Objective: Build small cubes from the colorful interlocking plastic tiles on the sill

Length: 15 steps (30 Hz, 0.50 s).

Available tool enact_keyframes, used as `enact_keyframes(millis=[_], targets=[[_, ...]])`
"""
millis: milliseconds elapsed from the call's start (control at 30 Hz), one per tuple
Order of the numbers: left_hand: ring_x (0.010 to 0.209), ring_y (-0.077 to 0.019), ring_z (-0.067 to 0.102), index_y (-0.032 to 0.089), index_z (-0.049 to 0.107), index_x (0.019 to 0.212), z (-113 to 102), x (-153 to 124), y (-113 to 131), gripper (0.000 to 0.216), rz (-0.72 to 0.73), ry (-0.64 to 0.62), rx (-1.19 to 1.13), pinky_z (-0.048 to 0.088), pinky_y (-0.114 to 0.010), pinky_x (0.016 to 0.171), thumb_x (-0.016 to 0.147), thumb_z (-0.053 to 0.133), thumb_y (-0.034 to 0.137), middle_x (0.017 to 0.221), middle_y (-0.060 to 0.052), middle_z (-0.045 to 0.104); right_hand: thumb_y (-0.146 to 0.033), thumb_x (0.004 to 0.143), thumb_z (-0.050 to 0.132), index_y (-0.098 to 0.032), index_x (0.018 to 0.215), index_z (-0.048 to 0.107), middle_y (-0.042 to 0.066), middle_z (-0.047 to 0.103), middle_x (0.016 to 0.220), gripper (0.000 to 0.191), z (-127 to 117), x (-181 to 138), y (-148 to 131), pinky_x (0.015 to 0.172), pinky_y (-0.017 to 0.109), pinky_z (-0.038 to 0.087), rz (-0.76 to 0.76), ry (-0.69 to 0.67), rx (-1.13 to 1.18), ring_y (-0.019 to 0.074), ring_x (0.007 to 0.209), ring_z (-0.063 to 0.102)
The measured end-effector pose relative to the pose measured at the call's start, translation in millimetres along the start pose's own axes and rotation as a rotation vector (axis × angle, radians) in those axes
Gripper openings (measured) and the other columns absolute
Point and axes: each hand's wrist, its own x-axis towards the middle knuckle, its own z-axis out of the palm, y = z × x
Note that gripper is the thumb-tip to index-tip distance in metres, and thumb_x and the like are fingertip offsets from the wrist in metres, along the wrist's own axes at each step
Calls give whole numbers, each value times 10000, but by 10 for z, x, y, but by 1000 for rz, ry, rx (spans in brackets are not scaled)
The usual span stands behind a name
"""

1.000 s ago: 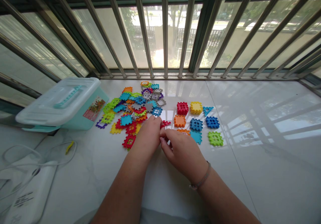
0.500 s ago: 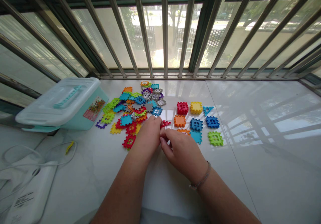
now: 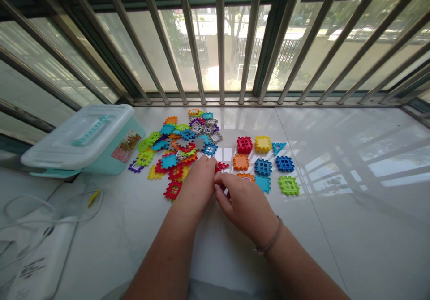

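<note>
My left hand [image 3: 200, 177] and my right hand [image 3: 242, 197] meet in the middle with their fingertips together. Both are closed in a pinch; whatever lies between the fingers is hidden. A red triangular building piece [image 3: 222, 166] shows just past the fingertips, and I cannot tell whether the left hand grips it. Beside the left hand spreads a heap of interlocking plastic building pieces [image 3: 168, 160]. Beyond the right hand lie a red window piece [image 3: 244, 145], an orange square piece [image 3: 241, 161], a light blue square piece [image 3: 263, 184] and a green window piece [image 3: 289, 185].
A lidded teal storage box [image 3: 112, 154] stands at the left. In the lower left corner are a white power strip [image 3: 45, 255] and a looped white cable [image 3: 79, 220]. Metal bars [image 3: 221, 45] and a window close off the far edge of the white tiled surface [image 3: 363, 219].
</note>
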Motion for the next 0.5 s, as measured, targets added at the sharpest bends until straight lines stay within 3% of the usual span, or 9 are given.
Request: enact_keyframes(millis=[500], targets=[[956, -240, 607, 213, 623, 959, -4, -7, 5, 91, 2, -12, -16, 378, -355, 784, 923, 572, 146, 1104, -88, 666, -245, 1088, 567, -224, 1114, 691, 42, 771, 998, 129, -3, -2, -2, 734, 316, 416, 1, -19, -3, 201, 833, 704]])
